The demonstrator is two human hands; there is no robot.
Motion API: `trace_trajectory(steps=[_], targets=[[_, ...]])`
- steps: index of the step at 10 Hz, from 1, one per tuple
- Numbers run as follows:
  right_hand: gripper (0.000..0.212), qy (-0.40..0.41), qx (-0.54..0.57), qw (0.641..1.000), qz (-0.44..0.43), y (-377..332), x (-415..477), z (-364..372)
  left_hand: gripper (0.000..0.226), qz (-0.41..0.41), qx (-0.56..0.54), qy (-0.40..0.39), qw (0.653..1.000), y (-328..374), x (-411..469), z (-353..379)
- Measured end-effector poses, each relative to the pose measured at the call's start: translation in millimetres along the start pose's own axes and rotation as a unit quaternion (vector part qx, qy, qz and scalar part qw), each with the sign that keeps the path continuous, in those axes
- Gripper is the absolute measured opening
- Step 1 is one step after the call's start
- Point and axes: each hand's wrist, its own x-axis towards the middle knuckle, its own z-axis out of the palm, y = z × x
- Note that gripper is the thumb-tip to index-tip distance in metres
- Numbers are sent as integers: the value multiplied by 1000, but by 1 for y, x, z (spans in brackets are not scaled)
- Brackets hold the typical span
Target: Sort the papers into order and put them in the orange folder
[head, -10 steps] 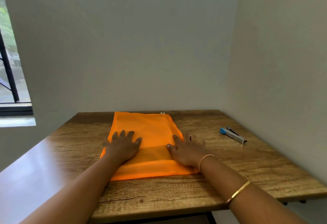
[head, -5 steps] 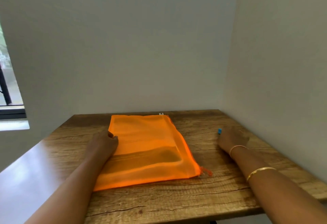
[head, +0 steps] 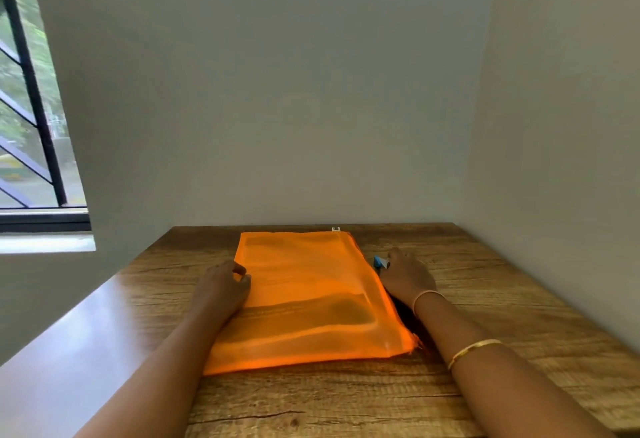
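Steadiness matters here: the orange folder (head: 311,299) lies flat on the wooden table (head: 346,403), and the left hand (head: 221,288) curls its fingers onto the left edge, seemingly pinching it, though blur hides the thumb. The right hand (head: 407,276), just beside the right edge, wraps a blue-tipped tool (head: 379,262). Anchor the folder firmly and keep the tool off the mesh; no loose papers show.
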Motion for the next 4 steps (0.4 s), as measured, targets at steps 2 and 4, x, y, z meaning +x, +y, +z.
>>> trace_trajectory(steps=[2,4], targets=[[39,29,72,997,18,1,-1,-3,30,0,-10,4,1000,-1,-4,-1],[37,153,-22,986,-57,-9,-15,-11,43,-21,4,9,1000,3,-1,1]])
